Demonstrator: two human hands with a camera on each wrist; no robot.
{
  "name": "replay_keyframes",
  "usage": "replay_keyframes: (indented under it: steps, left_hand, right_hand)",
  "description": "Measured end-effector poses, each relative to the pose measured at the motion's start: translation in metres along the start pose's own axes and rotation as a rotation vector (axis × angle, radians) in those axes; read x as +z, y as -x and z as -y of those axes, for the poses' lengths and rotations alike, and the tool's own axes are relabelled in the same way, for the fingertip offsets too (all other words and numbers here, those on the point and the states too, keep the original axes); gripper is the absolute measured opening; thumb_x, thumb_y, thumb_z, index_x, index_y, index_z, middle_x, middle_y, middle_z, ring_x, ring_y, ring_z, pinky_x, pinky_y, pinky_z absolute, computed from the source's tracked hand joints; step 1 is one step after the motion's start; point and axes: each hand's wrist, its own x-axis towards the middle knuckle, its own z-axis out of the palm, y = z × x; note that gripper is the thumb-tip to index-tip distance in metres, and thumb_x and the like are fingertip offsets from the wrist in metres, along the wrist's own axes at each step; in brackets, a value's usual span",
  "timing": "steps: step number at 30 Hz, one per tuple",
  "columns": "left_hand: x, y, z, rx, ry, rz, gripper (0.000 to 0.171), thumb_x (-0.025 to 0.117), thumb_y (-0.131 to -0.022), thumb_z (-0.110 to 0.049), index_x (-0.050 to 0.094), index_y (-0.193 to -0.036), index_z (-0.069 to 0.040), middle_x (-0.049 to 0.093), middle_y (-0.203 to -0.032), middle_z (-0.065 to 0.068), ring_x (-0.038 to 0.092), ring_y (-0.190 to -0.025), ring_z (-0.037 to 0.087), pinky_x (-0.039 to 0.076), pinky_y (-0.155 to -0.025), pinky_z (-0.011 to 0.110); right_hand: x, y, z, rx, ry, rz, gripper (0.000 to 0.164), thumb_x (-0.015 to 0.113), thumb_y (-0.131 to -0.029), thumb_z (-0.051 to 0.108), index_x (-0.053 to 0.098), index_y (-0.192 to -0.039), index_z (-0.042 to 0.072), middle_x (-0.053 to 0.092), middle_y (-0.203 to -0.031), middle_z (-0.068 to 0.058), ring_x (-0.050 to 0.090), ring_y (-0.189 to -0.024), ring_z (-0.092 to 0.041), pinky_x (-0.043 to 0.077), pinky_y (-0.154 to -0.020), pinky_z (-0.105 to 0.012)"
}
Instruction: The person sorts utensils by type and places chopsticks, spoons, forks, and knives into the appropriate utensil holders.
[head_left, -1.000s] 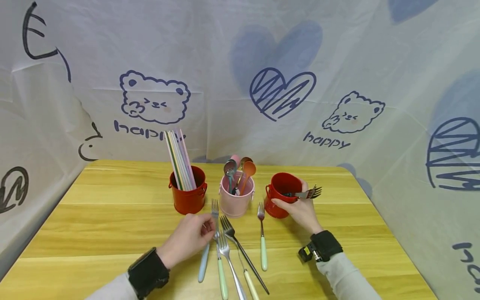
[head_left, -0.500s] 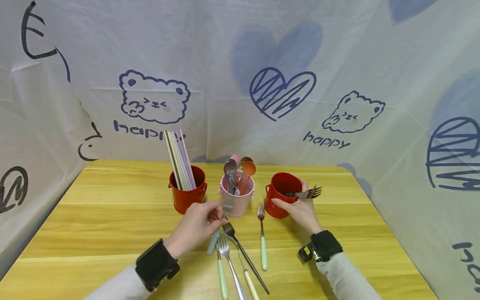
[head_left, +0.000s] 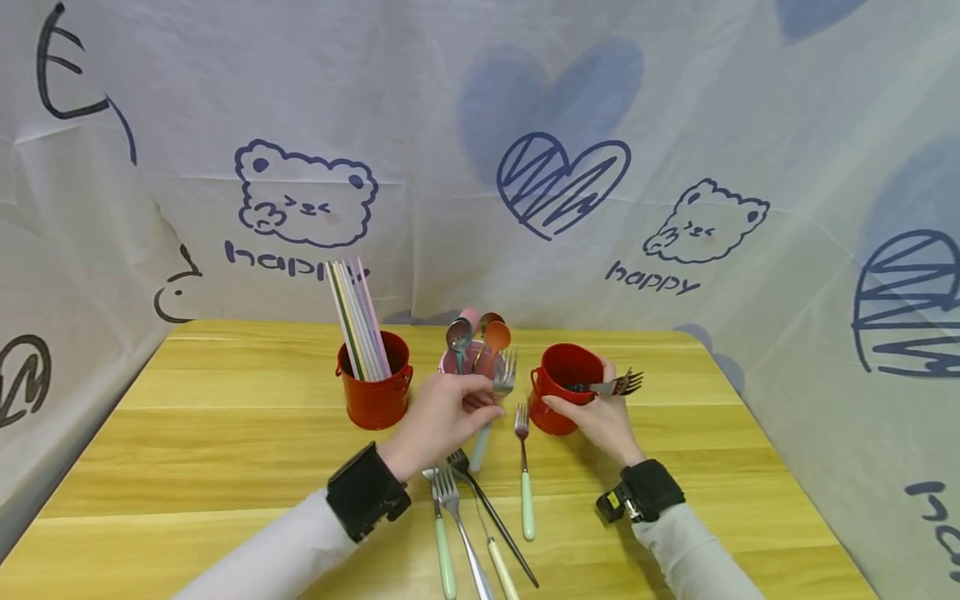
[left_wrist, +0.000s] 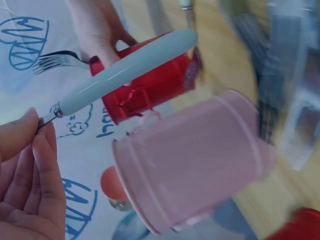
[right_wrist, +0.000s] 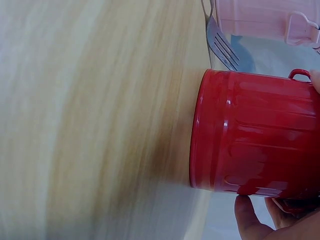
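My left hand (head_left: 442,417) pinches a fork with a light blue handle (left_wrist: 130,70) by its metal neck. Its tines point up and its handle hangs down, in front of the pink bucket (left_wrist: 190,160), which holds several spoons (head_left: 497,336). Just to the right, my right hand (head_left: 603,421) grips the side of a red bucket (head_left: 551,412) standing on the table. Forks (head_left: 626,383) lean out over that bucket's right rim, next to my right hand. In the right wrist view, the thumb and fingers reach around the red wall.
A second red bucket (head_left: 375,406) with long straws (head_left: 358,325) stands at left. On the table lie a green-handled fork (head_left: 528,504), a black fork (head_left: 495,521), a silver fork (head_left: 470,546) and other forks. A printed cloth (head_left: 435,167) hangs behind the table.
My left hand has lifted the blue-handled fork off the table and carried it right, in front of the pink bucket. My right hand and its red bucket have stayed in place.
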Motion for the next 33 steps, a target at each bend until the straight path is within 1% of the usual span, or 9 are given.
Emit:
replay_keyframes:
  steps: [4, 8, 10, 14, 18, 22, 27, 31, 33]
  left_hand:
    - [0.006, -0.017, -0.007, 0.065, -0.046, -0.009, 0.004, 0.074, -0.081, -0.015, 0.071, -0.081, -0.011, 0.067, -0.074, -0.004, 0.061, -0.065, 0.002, 0.051, -0.062, 0.016]
    - [0.012, -0.035, -0.012, 0.109, -0.035, -0.033, 0.005, 0.072, -0.083, -0.015, 0.073, -0.083, -0.010, 0.069, -0.076, -0.003, 0.062, -0.066, 0.003, 0.051, -0.064, 0.015]
    - [0.013, -0.043, -0.016, 0.116, -0.025, -0.046, 0.005, 0.072, -0.083, -0.016, 0.073, -0.083, -0.011, 0.069, -0.077, -0.003, 0.062, -0.067, 0.002, 0.051, -0.065, 0.015]
    - [0.017, -0.056, -0.022, 0.124, -0.002, -0.070, 0.004, 0.071, -0.084, -0.015, 0.073, -0.085, -0.012, 0.070, -0.079, -0.003, 0.062, -0.068, 0.002, 0.051, -0.065, 0.014]
    - [0.024, -0.067, -0.024, 0.161, -0.004, -0.136, 0.004, 0.070, -0.085, -0.014, 0.073, -0.085, -0.011, 0.071, -0.082, -0.001, 0.063, -0.070, 0.005, 0.051, -0.066, 0.016]
    - [0.031, -0.075, -0.026, 0.194, -0.007, -0.209, 0.004, 0.070, -0.085, -0.012, 0.073, -0.086, -0.009, 0.071, -0.083, 0.001, 0.064, -0.071, 0.008, 0.052, -0.067, 0.017]
    - [0.036, -0.086, -0.027, 0.226, -0.021, -0.281, 0.005, 0.070, -0.085, -0.014, 0.073, -0.085, -0.010, 0.071, -0.080, 0.000, 0.064, -0.070, 0.008, 0.052, -0.068, 0.016]
    - [0.040, -0.094, -0.026, 0.224, -0.028, -0.336, 0.005, 0.070, -0.085, -0.014, 0.073, -0.085, -0.010, 0.072, -0.079, 0.000, 0.064, -0.070, 0.008, 0.052, -0.069, 0.016]
    - [0.043, -0.097, -0.025, 0.215, -0.038, -0.342, 0.005, 0.070, -0.085, -0.014, 0.073, -0.085, -0.010, 0.071, -0.079, 0.000, 0.064, -0.071, 0.008, 0.052, -0.069, 0.017]
  right_hand:
    - [-0.003, 0.004, 0.018, -0.020, 0.004, 0.009, 0.086, 0.081, -0.074, 0.026, 0.028, -0.136, 0.000, 0.048, -0.130, -0.020, 0.047, -0.116, -0.036, 0.043, -0.094, -0.053]
    - [-0.006, 0.008, 0.041, -0.021, -0.003, 0.011, 0.083, 0.080, -0.074, 0.017, 0.029, -0.134, -0.006, 0.047, -0.128, -0.025, 0.047, -0.115, -0.039, 0.043, -0.094, -0.053]
    - [-0.006, 0.007, 0.040, -0.029, -0.001, 0.016, 0.083, 0.080, -0.074, 0.016, 0.028, -0.135, -0.007, 0.047, -0.128, -0.025, 0.048, -0.114, -0.039, 0.044, -0.093, -0.052]
    - [-0.003, 0.001, 0.020, -0.013, -0.006, 0.020, 0.086, 0.081, -0.073, 0.023, 0.028, -0.136, -0.002, 0.047, -0.129, -0.021, 0.048, -0.114, -0.036, 0.045, -0.093, -0.052]
    - [0.000, -0.002, 0.003, 0.005, 0.007, 0.020, 0.090, 0.082, -0.071, 0.034, 0.027, -0.137, 0.006, 0.048, -0.130, -0.014, 0.048, -0.116, -0.030, 0.045, -0.095, -0.048]
    - [0.000, -0.002, -0.001, 0.005, 0.012, 0.017, 0.090, 0.081, -0.070, 0.039, 0.028, -0.137, 0.009, 0.049, -0.129, -0.010, 0.050, -0.115, -0.026, 0.046, -0.094, -0.046]
    - [0.000, -0.002, -0.002, -0.004, 0.012, 0.010, 0.087, 0.081, -0.071, 0.037, 0.030, -0.135, 0.008, 0.051, -0.125, -0.009, 0.051, -0.111, -0.025, 0.047, -0.092, -0.046]
    - [0.000, -0.002, -0.001, -0.011, 0.011, 0.009, 0.087, 0.082, -0.071, 0.036, 0.030, -0.135, 0.009, 0.051, -0.125, -0.008, 0.051, -0.111, -0.024, 0.047, -0.092, -0.045]
    - [0.000, -0.002, -0.001, -0.015, 0.014, 0.013, 0.087, 0.081, -0.071, 0.037, 0.029, -0.136, 0.009, 0.050, -0.126, -0.008, 0.051, -0.112, -0.024, 0.047, -0.093, -0.046]
